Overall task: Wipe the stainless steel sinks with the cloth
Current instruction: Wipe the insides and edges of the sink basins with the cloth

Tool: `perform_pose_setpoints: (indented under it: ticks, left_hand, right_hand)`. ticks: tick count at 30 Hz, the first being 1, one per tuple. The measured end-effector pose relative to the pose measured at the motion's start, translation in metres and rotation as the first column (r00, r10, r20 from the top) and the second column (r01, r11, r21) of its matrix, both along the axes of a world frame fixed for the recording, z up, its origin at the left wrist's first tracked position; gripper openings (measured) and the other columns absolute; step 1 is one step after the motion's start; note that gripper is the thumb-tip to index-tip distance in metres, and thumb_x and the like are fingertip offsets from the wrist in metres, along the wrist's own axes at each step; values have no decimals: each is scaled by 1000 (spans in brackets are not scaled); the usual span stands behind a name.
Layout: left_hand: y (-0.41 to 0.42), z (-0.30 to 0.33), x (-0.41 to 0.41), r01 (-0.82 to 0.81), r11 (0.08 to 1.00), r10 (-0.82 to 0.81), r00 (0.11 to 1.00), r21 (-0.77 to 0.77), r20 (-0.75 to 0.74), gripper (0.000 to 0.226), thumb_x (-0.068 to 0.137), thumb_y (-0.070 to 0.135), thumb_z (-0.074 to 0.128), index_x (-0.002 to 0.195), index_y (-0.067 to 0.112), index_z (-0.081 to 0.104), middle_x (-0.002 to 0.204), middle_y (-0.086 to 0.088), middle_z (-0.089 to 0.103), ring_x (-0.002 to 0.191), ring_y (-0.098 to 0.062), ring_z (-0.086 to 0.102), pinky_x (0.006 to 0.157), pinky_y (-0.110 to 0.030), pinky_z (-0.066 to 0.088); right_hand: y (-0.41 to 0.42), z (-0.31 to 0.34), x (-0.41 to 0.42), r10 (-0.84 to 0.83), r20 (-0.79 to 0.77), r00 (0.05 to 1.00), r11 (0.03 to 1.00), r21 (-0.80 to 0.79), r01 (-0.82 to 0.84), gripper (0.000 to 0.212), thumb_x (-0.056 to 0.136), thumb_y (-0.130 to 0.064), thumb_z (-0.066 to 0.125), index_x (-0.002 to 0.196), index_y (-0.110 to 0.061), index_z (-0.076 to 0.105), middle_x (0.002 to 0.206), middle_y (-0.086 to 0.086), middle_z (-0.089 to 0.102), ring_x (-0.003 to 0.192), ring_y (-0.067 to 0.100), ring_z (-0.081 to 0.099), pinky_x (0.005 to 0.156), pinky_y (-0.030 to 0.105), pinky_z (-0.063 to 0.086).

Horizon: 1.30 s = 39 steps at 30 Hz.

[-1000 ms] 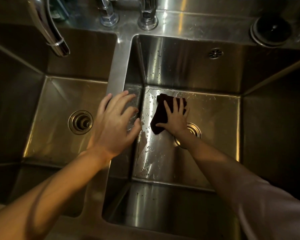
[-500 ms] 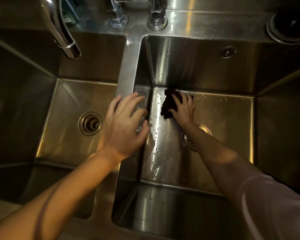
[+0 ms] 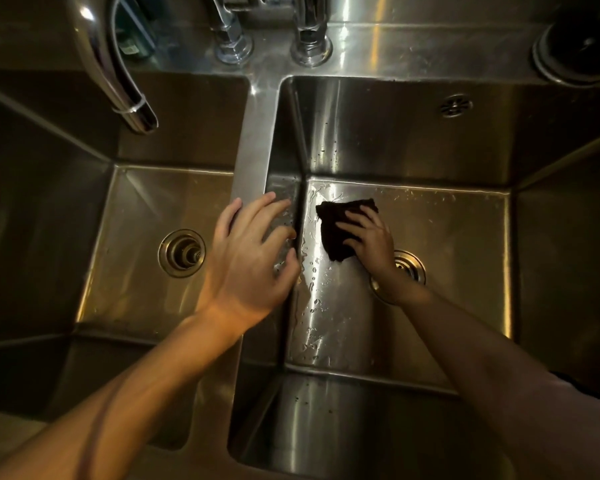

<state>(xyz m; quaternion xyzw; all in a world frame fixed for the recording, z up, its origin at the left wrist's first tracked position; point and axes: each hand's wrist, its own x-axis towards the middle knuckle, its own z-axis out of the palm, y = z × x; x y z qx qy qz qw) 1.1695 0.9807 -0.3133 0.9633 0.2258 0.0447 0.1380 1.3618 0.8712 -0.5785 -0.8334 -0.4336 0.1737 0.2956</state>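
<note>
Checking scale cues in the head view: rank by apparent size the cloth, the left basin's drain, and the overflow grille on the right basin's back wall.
1. cloth
2. left basin's drain
3. overflow grille

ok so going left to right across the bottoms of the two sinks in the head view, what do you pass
left sink drain → left hand resting on the divider → dark cloth → right hand pressing the cloth → right sink drain
</note>
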Motion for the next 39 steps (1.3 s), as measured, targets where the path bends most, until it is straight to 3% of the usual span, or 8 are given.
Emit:
perform_pose_setpoints:
  ticks: [5,10,14,20,23,28,32,39]
  left_hand:
    - [1,1,0,7,1000,-7,1000,-6,2,27,84,22,50,92,6,70,127,-13,60,130,-27,46,112,-49,25]
    - [1,1,1,0,1000,0,1000,-10,7,26,82,19,50,89,5,70,126,-13,61,129,-28,47,111,-48,26]
    - [2,0,1,-11,1000,11,1000,-19,-2,24,82,18,51,90,5,70,127,-12,60,130,-26,47,112,-47,24]
    - [1,1,3,-27,1000,27,999,-13,17,24,81,18,52,87,4,70,127,-13,60,129,-26,48,111,-46,25]
    - [0,2,3,-29,1000,29,999,-6,26,23,81,17,53,88,3,70,126,-14,61,127,-27,49,110,-46,25]
    - [2,-1,2,-10,1000,10,999,-3,32,25,82,20,52,89,5,70,125,-14,61,127,-27,50,109,-44,25]
    - [3,-5,1,-12,1000,11,998,7,59,24,82,21,53,89,6,70,125,-14,61,127,-27,50,109,-45,27]
    - [2,-2,0,-1,1000,1,999,8,41,21,82,18,58,93,6,70,128,-12,60,129,-27,48,110,-49,28]
  right_hand:
    - [63,14,25,-163,-82,983,986,-33,161,41,79,-13,70,119,-20,66,134,2,58,135,27,35,111,46,28]
    - [48,15,-3,121,-20,992,991,-50,-122,41,78,-11,69,118,-21,67,135,1,57,135,29,37,112,45,24]
    - [-2,12,4,352,-25,936,935,-40,-353,41,74,-6,73,113,-20,71,130,0,61,131,31,43,107,48,34]
    - [45,16,38,94,-91,991,987,-125,-105,42,78,-9,71,119,-19,67,135,1,56,134,26,37,113,36,27]
    - [78,19,25,74,-86,994,983,-162,-88,44,79,-15,70,122,-22,64,138,-3,54,134,23,35,111,34,27]
    - [34,17,-4,301,-21,953,943,-141,-301,44,76,-17,72,119,-27,66,135,-6,56,132,25,40,106,44,34]
    - [-7,14,21,510,1,860,852,-132,-506,41,76,-11,74,114,-26,70,131,-5,60,130,28,45,104,41,39]
    - [62,16,34,128,-20,992,967,-217,-130,42,80,-24,71,121,-27,64,139,-7,53,134,23,34,111,30,24]
